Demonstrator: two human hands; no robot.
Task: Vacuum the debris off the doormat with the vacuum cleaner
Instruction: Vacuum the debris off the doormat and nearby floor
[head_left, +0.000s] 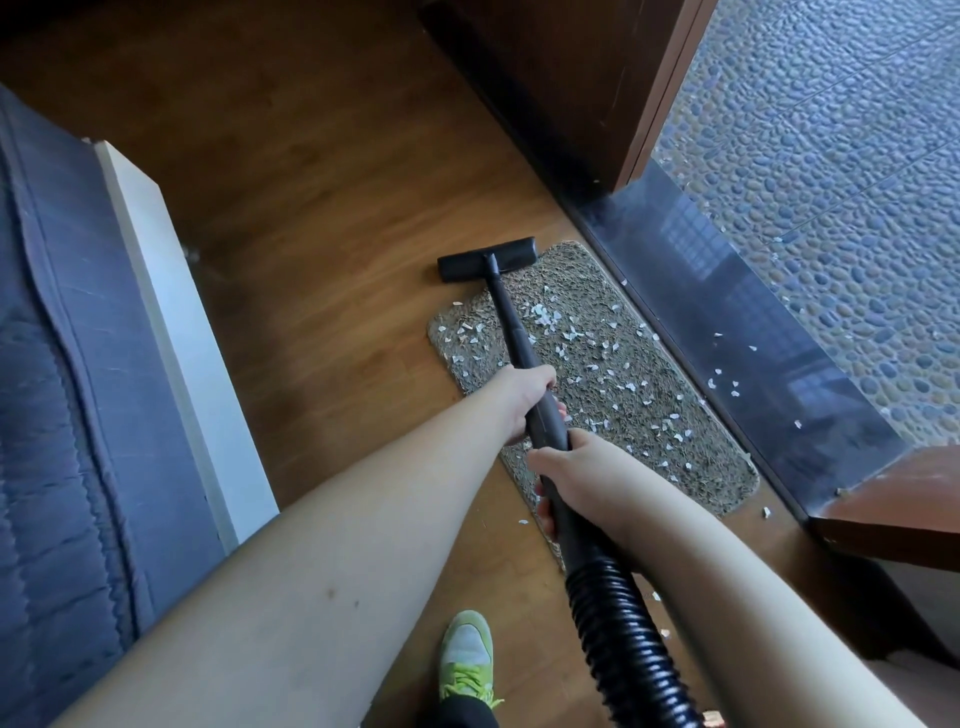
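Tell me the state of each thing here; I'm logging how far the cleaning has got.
doormat: flat on the wood floor, littered with white debris
debris: mostly on the mat, some bits on the threshold
vacuum head: at the mat's far end, partly on the floor
wand: angled across the mat, gripped by both hands
left hand: grips the wand
right hand: grips the wand nearer the hose
door: open

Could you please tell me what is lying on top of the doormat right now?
White debris is scattered over the doormat, and the vacuum head overlaps its far corner. The wand and both hands hide a strip of mat beneath them.
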